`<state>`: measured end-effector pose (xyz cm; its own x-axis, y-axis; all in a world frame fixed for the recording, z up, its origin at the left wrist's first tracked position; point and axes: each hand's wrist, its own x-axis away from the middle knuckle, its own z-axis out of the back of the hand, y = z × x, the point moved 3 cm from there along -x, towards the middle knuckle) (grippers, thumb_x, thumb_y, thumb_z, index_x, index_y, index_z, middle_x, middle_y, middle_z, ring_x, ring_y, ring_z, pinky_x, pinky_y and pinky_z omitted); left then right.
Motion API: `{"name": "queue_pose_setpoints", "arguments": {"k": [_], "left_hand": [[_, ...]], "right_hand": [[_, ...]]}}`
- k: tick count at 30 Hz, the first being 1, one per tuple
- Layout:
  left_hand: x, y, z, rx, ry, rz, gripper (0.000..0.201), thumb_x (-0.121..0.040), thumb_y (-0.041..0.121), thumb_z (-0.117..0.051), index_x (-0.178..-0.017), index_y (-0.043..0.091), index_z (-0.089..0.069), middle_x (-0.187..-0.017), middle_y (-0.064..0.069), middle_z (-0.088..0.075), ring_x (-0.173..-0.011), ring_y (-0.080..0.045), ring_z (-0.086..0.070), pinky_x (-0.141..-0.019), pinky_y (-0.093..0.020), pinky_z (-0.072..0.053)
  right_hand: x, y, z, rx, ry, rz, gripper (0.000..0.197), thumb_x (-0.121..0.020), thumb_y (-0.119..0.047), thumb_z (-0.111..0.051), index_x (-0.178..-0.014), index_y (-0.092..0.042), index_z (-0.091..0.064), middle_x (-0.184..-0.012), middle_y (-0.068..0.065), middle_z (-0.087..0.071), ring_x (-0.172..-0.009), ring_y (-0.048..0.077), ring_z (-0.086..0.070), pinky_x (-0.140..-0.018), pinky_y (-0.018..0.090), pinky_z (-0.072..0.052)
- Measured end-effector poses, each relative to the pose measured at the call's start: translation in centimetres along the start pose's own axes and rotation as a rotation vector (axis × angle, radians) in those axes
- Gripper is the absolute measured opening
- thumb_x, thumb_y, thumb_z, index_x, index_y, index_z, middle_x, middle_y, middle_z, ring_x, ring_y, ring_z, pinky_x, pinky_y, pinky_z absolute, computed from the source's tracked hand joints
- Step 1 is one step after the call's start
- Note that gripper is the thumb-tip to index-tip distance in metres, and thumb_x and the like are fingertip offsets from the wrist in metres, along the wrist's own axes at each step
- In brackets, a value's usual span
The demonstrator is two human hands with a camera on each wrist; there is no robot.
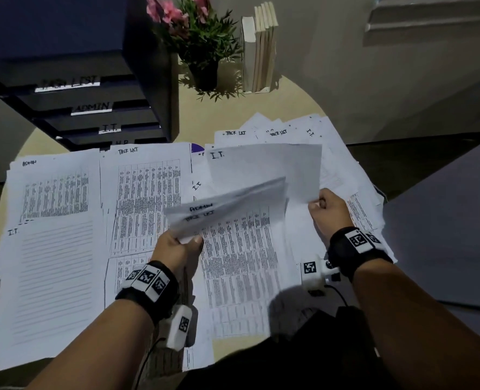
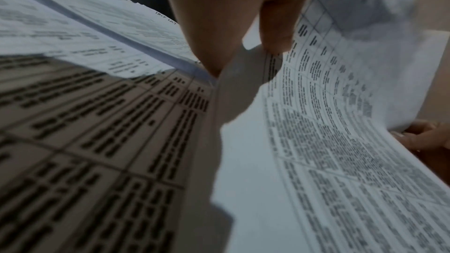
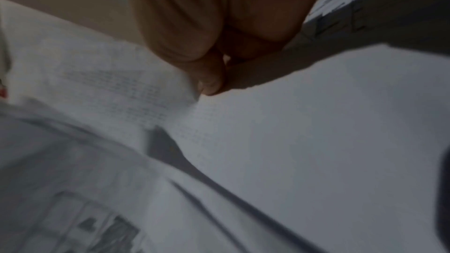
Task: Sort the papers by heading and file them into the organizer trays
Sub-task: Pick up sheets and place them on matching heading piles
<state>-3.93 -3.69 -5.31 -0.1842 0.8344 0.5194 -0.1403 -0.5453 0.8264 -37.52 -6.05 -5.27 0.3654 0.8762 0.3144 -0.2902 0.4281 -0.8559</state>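
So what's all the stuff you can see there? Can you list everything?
organizer trays: one black stack with labelled tiers, back left of the table.
papers: many, white, spread over the table, headed ADMIN, TASK LIST or I.T.
I.T. sheet: one, white, lifted on the right.
ADMIN sheets: a few, white, lifted in the middle.
plant: one, green with pink flowers, dark pot, at the back.
books: a few, cream, upright beside the plant.
table: one, round, pale yellow.
left hand: pinches the ADMIN sheets.
right hand: pinches the I.T. sheet.
wristbands: two, black, with cameras.
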Motion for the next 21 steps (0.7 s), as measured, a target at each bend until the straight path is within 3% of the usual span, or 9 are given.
{"name": "queue_pose_setpoints", "arguments": {"k": [3, 5, 7, 10, 12, 14, 16, 18, 21], "left_hand": [[0.5, 0.4, -0.9, 0.106, -0.01, 0.037, 0.017, -0.088, -0.008, -0.063, -0.098, 0.005, -0.068, -0.071, -0.002, -0.072, -0.065, -0.019, -0.066, -0.057, -0.027, -0.053], [0.4, 0.6, -1.0, 0.123, -0.001, 0.039, 0.019, -0.086, -0.017, -0.059, -0.088, 0.0, -0.065, -0.057, -0.001, -0.066, -0.052, -0.019, -0.061, -0.046, -0.026, -0.049], [0.2, 0.7, -1.0, 0.099, -0.008, 0.02, 0.026, -0.08, -0.025, -0.054, -0.09, -0.003, -0.062, -0.052, -0.001, -0.061, -0.051, -0.026, -0.054, -0.047, -0.03, -0.045], [0.1, 0.4, -0.5, 0.032, 0.018, -0.004, 0.031, -0.082, -0.018, -0.061, -0.095, 0.009, -0.055, -0.07, -0.009, -0.059, -0.063, -0.024, -0.055, -0.054, -0.031, -0.047], [0.3, 0.2, -0.3, -0.066, 0.046, 0.007, 0.025, -0.088, 0.0, -0.068, -0.088, 0.016, -0.048, -0.068, -0.009, -0.047, -0.057, -0.02, -0.048, -0.049, -0.03, -0.044], [0.4, -0.2, -0.3, -0.114, 0.07, 0.024, 0.017, -0.09, 0.007, -0.068, -0.087, 0.01, -0.051, -0.063, -0.015, -0.035, -0.051, -0.016, -0.043, -0.049, -0.036, -0.048], [0.2, -0.5, -0.4, -0.044, 0.064, 0.051, 0.013, -0.092, 0.003, -0.065, -0.103, -0.002, -0.06, -0.057, -0.01, -0.05, -0.056, -0.023, -0.057, -0.051, -0.036, -0.052], [-0.2, -0.9, -0.5, 0.063, 0.051, 0.116, 0.016, -0.093, 0.0, -0.061, -0.109, 0.002, -0.063, -0.068, -0.008, -0.065, -0.063, -0.029, -0.065, -0.052, -0.028, -0.048], [-0.7, -1.4, -0.7, 0.17, 0.042, 0.2, 0.018, -0.095, 0.0, -0.058, -0.112, 0.005, -0.062, -0.053, -0.01, -0.058, -0.039, -0.017, -0.046, -0.045, -0.025, -0.04]], "right_hand": [[0.7, 0.2, -0.8, -0.145, -0.146, -0.046, 0.018, -0.084, 0.0, -0.057, -0.088, -0.015, -0.065, -0.075, 0.004, -0.063, -0.072, 0.016, -0.055, -0.075, 0.028, -0.043], [1.4, 0.0, -1.4, -0.163, -0.284, -0.073, 0.009, -0.085, -0.003, -0.057, -0.087, -0.008, -0.064, -0.064, 0.003, -0.056, -0.06, 0.011, -0.047, -0.062, 0.022, -0.039], [1.8, -0.2, -1.9, -0.106, -0.389, -0.086, 0.022, -0.092, 0.005, -0.049, -0.09, -0.008, -0.066, -0.054, -0.007, -0.055, -0.051, 0.009, -0.044, -0.052, 0.02, -0.035], [0.4, -0.2, -1.8, 0.153, -0.22, 0.046, 0.032, -0.093, 0.003, -0.047, -0.085, -0.019, -0.069, -0.08, -0.003, -0.063, -0.073, 0.019, -0.054, -0.068, 0.026, -0.044], [-0.5, -0.8, -1.6, 0.518, -0.055, 0.142, 0.026, -0.091, -0.013, -0.059, -0.113, -0.026, -0.066, -0.121, 0.002, -0.057, -0.11, 0.023, -0.054, -0.096, 0.035, -0.045], [-1.0, -0.9, -1.6, 0.765, -0.054, 0.115, 0.058, -0.089, -0.033, -0.065, -0.142, -0.031, -0.042, -0.152, 0.005, -0.029, -0.139, 0.03, -0.029, -0.114, 0.045, -0.028], [-1.4, -1.1, -1.6, 0.846, -0.094, 0.082, 0.081, -0.087, -0.044, -0.066, -0.152, -0.031, -0.02, -0.16, 0.009, -0.014, -0.144, 0.034, -0.017, -0.114, 0.049, -0.024], [-1.7, -1.3, -1.7, 0.951, -0.12, 0.087, 0.089, -0.085, -0.051, -0.065, -0.153, -0.03, -0.012, -0.155, 0.013, -0.023, -0.138, 0.036, -0.027, -0.108, 0.05, -0.033], [-2.1, -2.1, -1.5, 1.071, -0.147, 0.086, 0.087, -0.084, -0.057, -0.063, -0.151, -0.023, -0.018, -0.142, 0.015, -0.039, -0.127, 0.036, -0.042, -0.1, 0.048, -0.037]]}}
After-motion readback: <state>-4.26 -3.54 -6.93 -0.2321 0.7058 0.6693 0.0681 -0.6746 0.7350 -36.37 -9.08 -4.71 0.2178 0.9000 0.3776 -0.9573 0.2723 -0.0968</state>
